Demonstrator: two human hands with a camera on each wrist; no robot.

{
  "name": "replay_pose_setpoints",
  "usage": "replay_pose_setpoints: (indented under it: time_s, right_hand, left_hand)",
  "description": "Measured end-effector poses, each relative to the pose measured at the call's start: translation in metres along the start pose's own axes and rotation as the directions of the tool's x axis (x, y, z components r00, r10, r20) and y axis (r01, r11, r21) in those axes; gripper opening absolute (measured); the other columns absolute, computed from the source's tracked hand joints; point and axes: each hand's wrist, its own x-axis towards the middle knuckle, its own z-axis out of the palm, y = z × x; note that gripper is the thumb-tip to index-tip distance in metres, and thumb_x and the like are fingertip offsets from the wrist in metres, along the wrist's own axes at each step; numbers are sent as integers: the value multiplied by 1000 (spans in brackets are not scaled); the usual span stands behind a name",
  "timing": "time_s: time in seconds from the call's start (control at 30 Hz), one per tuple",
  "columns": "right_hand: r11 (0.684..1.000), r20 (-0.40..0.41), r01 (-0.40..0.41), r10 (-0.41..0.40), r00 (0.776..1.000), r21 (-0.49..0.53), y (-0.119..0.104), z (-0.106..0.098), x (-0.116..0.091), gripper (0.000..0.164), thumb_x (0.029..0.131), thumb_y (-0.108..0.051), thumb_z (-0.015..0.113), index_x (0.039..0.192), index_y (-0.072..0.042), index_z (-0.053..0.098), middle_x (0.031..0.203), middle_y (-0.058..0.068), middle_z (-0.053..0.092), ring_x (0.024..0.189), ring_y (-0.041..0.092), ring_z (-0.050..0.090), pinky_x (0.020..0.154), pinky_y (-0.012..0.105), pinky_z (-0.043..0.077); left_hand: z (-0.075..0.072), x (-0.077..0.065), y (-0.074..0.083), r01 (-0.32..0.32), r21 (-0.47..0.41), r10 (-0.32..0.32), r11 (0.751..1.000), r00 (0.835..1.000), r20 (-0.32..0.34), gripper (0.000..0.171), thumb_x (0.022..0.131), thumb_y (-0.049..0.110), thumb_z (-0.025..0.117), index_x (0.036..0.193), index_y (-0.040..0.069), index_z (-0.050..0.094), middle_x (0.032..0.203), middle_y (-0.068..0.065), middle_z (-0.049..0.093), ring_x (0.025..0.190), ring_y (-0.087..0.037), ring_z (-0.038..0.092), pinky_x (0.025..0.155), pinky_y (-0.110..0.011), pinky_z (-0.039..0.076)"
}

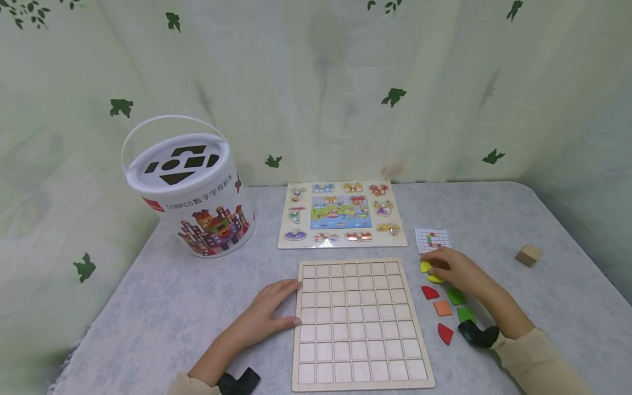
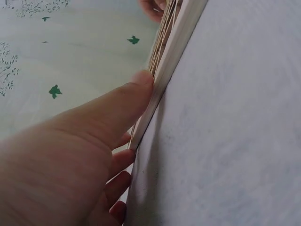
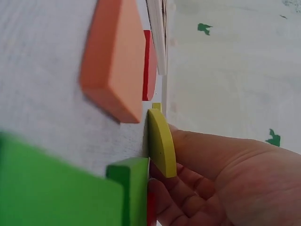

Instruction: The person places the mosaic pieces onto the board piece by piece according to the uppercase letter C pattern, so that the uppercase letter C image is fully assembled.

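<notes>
Along the left rim of a wooden grid board, my left hand rests with thumb and fingertips touching the edge; the left wrist view shows the thumb against it. My right hand is bent over two yellow quarter-round pieces. Its fingertips lie around the farther yellow piece, and the thumb is beside the nearer yellow piece. In the right wrist view, the nearer yellow piece covers the thumb tip, so whether anything is pinched is unclear. A small pattern card lies just beyond the fingers.
Two red pieces, an orange square and two green pieces lie between the board and my right forearm. A picture puzzle lies behind the board. A white bucket stands back left; a wooden block sits right.
</notes>
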Motion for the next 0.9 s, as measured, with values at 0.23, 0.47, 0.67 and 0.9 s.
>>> replay_pose_setpoints:
  time_s: [0.23, 0.47, 0.67, 0.9]
  right_hand:
    - [999, -19, -23, 23, 1000, -25, -2, -2, 0, 27, 83, -16, 65, 107, -5, 61, 93, 6, 53, 82, 22, 48, 69, 32, 46]
    - [996, -46, 63, -65, 997, -59, -21, -6, 1, 28, 82, -14, 67, 108, -4, 61, 92, 3, 57, 81, 20, 51, 68, 32, 49]
    - [956, -127, 281, -289, 949, -78, -53, -4, 5, 27, 79, -9, 68, 106, -6, 62, 96, 1, 59, 85, 18, 53, 73, 38, 49]
    - [888, -173, 460, -457, 873, -27, -100, 17, 14, 26, 78, -12, 70, 103, -9, 63, 98, -4, 57, 87, 16, 53, 73, 35, 48]
  left_hand:
    - [1, 0, -1, 2, 26, -2, 1000, 1000, 9, 72, 77, 47, 65, 135, 13, 42, 137, -5, 37, 126, -28, 29, 99, -51, 24]
    - [1, 0, -2, 2, 45, -3, 999, 1000, 15, 72, 77, 50, 62, 136, 14, 41, 138, -4, 36, 126, -27, 29, 100, -50, 24]
    - [0, -1, 0, 3, 58, -4, 998, 1000, 17, 71, 78, 49, 62, 136, 14, 41, 138, -4, 36, 126, -27, 30, 100, -50, 24]
    - [1, 0, 0, 8, 59, -10, 998, 1000, 22, 71, 78, 49, 62, 136, 15, 41, 138, -3, 35, 126, -26, 29, 100, -49, 24]
